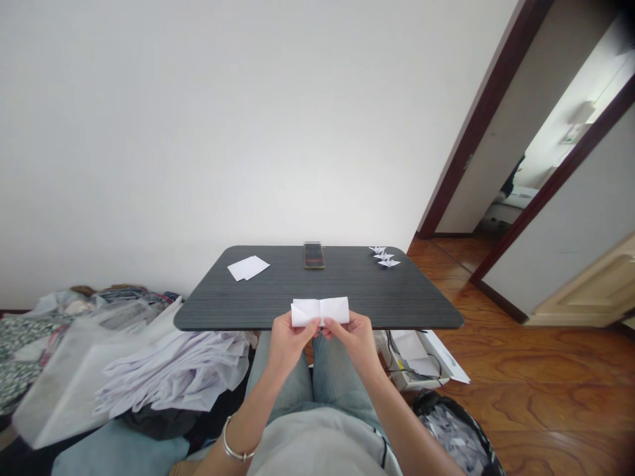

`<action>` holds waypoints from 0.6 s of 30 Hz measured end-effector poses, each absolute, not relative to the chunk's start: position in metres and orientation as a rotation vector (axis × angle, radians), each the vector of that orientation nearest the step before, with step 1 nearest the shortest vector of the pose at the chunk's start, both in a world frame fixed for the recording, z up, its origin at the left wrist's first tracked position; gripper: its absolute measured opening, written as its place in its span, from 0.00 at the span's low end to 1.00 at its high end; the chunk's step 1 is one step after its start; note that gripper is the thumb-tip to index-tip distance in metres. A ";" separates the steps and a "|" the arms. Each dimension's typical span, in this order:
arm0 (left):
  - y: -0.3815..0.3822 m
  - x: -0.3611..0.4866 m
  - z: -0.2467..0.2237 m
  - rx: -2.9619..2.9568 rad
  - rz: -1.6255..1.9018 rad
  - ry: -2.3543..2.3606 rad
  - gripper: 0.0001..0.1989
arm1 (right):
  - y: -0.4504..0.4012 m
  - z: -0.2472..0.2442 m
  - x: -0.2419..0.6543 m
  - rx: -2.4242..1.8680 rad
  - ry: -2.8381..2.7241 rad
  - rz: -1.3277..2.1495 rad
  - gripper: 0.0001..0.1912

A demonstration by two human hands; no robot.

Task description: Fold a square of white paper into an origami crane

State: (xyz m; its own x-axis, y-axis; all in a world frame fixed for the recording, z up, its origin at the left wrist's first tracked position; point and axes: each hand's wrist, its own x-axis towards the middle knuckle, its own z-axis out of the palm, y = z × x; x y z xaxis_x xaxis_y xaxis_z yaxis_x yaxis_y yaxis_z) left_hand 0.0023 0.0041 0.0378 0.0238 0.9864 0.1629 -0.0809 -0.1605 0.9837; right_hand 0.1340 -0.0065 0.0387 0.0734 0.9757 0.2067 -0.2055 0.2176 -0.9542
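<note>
My left hand (289, 344) and my right hand (354, 342) pinch a folded strip of white paper (320, 311) from below, fingertips meeting at its middle. The paper is creased and held just over the front edge of a dark grey wood-grain table (347, 284). Farther back on the table lie loose white paper sheets (249, 268), a phone in a case (314, 256), and three small white origami cranes (385, 256) near the right corner.
A heap of white cloth and plastic (169, 370) and patterned fabric (30, 344) lie to the left. A black bag (454, 430) sits at lower right, with papers and cables (411, 360) under the table's right side. Wooden floor and a doorway lie to the right.
</note>
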 end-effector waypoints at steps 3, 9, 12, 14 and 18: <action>0.004 0.004 0.037 1.279 1.384 1.051 0.11 | -0.008 0.040 0.132 -0.929 -1.081 1.110 0.08; 0.004 0.004 0.040 1.214 1.344 0.978 0.14 | -0.008 0.041 0.132 -0.928 -1.091 1.118 0.09; 0.004 0.005 0.041 1.202 1.340 0.963 0.14 | -0.007 0.041 0.133 -0.927 -1.081 1.131 0.09; 0.004 0.005 0.042 1.197 1.346 0.960 0.13 | -0.007 0.041 0.133 -0.922 -1.065 1.142 0.09; 0.003 0.006 0.043 1.164 1.357 0.959 0.11 | -0.007 0.041 0.133 -0.921 -1.065 1.155 0.08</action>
State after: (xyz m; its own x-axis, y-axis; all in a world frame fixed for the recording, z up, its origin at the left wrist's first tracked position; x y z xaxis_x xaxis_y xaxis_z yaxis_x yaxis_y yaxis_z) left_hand 0.0060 0.0034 0.0427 0.0328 0.9911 0.1294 -0.2089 -0.1198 0.9706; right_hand 0.1330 -0.0071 0.0415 0.0716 0.9834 0.1668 -0.2455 0.1795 -0.9526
